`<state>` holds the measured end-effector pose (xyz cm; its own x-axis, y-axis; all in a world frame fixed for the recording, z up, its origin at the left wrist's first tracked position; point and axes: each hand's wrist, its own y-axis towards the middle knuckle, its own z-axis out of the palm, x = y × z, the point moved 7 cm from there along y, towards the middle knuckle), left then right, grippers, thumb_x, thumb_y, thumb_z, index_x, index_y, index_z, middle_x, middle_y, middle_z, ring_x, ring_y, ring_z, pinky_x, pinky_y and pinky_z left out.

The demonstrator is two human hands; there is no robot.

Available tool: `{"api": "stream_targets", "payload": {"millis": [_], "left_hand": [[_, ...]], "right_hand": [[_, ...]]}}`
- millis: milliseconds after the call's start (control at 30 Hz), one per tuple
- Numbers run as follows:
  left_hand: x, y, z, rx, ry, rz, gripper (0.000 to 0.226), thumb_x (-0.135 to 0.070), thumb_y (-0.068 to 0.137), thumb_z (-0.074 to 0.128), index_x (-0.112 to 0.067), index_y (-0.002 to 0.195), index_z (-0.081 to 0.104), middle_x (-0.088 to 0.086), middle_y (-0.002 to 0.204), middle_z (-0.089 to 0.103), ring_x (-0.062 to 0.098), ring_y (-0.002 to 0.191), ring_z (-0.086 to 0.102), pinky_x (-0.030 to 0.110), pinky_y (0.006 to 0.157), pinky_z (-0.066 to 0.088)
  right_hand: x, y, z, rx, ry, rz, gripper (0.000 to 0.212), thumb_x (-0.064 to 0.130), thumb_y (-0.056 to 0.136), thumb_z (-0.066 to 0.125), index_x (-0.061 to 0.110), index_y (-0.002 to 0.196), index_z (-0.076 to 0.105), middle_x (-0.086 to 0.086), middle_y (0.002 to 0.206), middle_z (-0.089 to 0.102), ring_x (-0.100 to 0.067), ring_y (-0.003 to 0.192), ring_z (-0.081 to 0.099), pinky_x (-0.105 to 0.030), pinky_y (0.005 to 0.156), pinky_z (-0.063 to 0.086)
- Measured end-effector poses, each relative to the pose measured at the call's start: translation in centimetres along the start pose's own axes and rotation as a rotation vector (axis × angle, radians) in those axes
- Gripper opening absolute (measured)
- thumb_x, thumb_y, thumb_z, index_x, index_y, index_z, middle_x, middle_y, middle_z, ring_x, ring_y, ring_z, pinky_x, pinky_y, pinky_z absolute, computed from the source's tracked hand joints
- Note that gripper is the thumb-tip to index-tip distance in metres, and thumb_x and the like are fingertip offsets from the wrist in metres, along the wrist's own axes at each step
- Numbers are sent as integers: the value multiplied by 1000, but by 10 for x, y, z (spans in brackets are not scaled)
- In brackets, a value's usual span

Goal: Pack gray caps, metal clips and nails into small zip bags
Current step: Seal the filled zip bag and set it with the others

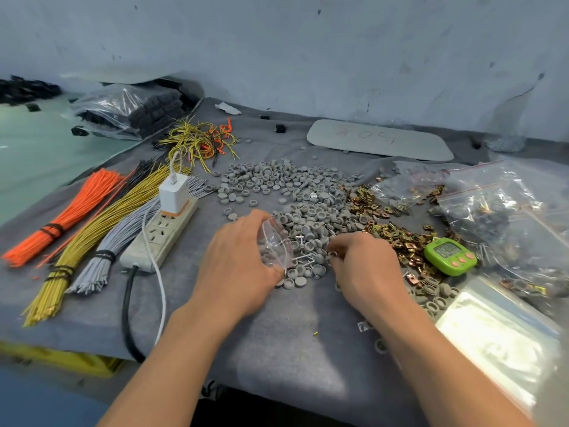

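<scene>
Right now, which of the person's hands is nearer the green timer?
Right. The right hand sits just left of the green timer; the left hand, gripping a small zip bag, is farther left.

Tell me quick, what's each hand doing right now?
Left hand: holds the zip bag.
Right hand: curled over the caps; grip cannot be told.

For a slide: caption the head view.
Left hand holds a small zip bag while right hand picks among gray caps.
</scene>
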<state>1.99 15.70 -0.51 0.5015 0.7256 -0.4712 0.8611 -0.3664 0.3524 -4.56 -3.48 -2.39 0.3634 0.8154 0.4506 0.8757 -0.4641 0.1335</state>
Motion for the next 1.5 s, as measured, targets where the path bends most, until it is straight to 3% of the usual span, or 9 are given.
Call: {"api": "stream_targets", "payload": {"millis": [167, 367, 467, 633, 800, 900, 1067, 1300, 1500], "left_hand": [[-13, -2, 3, 37, -28, 45, 54, -43, 79, 77, -36, 125, 49, -12, 109, 57, 18, 103, 53, 36, 85, 45], [-26, -3, 3, 59, -84, 75, 58, -36, 70, 82, -35, 120, 52, -11, 109, 60, 15, 101, 54, 28, 76, 32], [-28, -3, 3, 87, -193, 63, 50, -34, 69, 80, -37, 111, 53, -11, 105, 64, 16, 97, 58, 32, 75, 42], [-21, -1, 3, 86, -273, 7, 51, -33, 67, 82, -42, 107, 51, -17, 96, 65, 4, 87, 58, 26, 71, 48], [-10, 2, -10, 8, -332, -12, 47, -27, 69, 82, -43, 103, 55, -20, 88, 66, -10, 87, 58, 6, 63, 39], [-13, 1, -15, -31, -290, 22, 44, -29, 72, 83, -42, 104, 55, -17, 90, 66, 4, 85, 60, 15, 67, 41], [-21, -2, -9, -13, -169, 39, 43, -35, 76, 80, -42, 109, 52, -13, 95, 63, 16, 96, 55, 30, 74, 39], [-27, -3, -3, 13, -133, 61, 48, -40, 75, 81, -40, 113, 52, -11, 101, 64, 19, 100, 56, 36, 81, 46], [-27, -4, 1, 21, -94, 57, 51, -40, 74, 83, -41, 113, 52, -11, 100, 62, 18, 98, 55, 36, 79, 45]], "right_hand": [[-1, -6, -24, -157, 395, -8, 26, 6, 94, 70, 27, 106, 80, 19, 80, 72, 7, 64, 68, -3, 56, 47], [47, -20, -26, -27, 717, -157, 27, -2, 79, 83, 25, 81, 82, 13, 70, 76, -1, 59, 70, -14, 50, 52], [58, -20, -20, 4, 757, -164, 24, 0, 80, 80, 24, 82, 83, 9, 70, 77, -5, 61, 72, -23, 55, 59], [29, -9, -33, -189, 947, -19, 18, 10, 83, 78, 26, 76, 82, 2, 69, 76, -6, 45, 54, -20, 45, 42], [16, -2, -15, 49, 191, -41, 17, 22, 88, 77, 36, 79, 77, 23, 69, 70, 3, 63, 67, -9, 56, 46], [23, -11, 5, 181, -53, -102, 17, 25, 86, 73, 36, 99, 75, 15, 90, 70, -13, 91, 68, -25, 77, 53], [23, -13, 4, 89, -65, -81, 16, 17, 84, 65, 30, 76, 68, 9, 79, 71, -19, 81, 65, -29, 68, 51], [27, -17, 12, 142, -34, -140, 19, 23, 84, 71, 32, 99, 65, 5, 93, 67, -25, 89, 62, -35, 75, 53], [20, -10, 4, 40, 126, -77, 10, 21, 86, 69, 28, 79, 69, 10, 75, 69, -18, 76, 66, -36, 74, 58]]}}
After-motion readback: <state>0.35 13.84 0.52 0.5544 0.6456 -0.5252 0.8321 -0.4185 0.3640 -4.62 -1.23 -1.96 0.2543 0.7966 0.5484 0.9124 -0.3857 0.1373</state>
